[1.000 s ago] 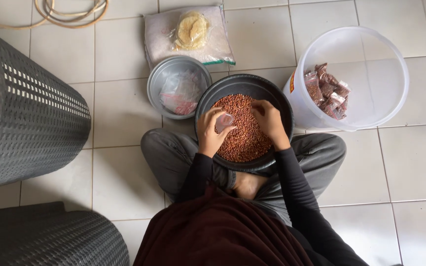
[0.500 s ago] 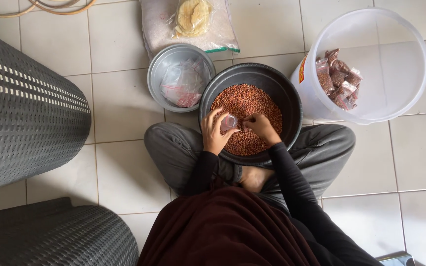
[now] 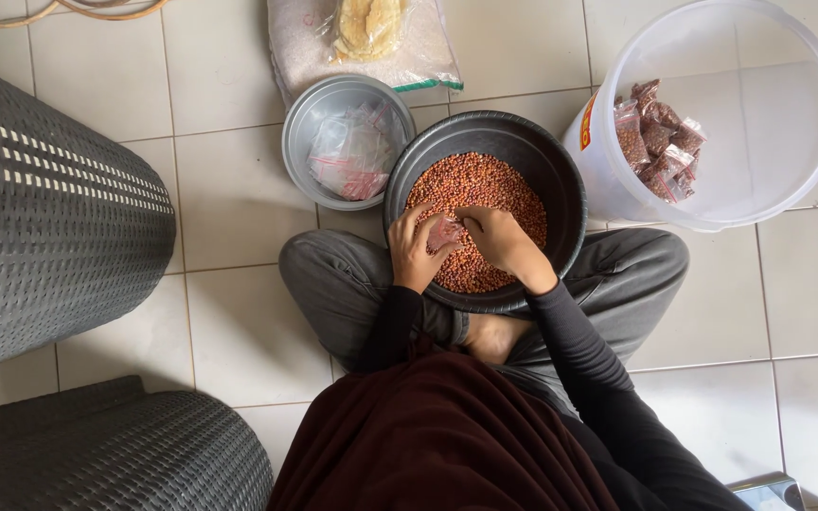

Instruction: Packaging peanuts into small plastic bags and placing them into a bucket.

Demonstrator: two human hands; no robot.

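I sit cross-legged on a tiled floor with a black basin (image 3: 560,180) of reddish-brown peanuts (image 3: 485,189) in front of my lap. My left hand (image 3: 414,251) holds a small clear plastic bag (image 3: 444,232) of peanuts over the basin. My right hand (image 3: 496,238) pinches the top of that same bag. Both hands hover just above the nuts at the near side of the basin.
A grey metal bowl (image 3: 310,118) with empty small plastic bags (image 3: 352,151) sits left of the basin. A big clear plastic bucket (image 3: 769,123) at the right holds filled peanut packets (image 3: 660,142). Behind lies a plastic sack (image 3: 371,38). Dark woven baskets (image 3: 49,199) stand at left.
The view has shifted slightly. My right hand has come in from the basin's right side to the bag held by my left hand.
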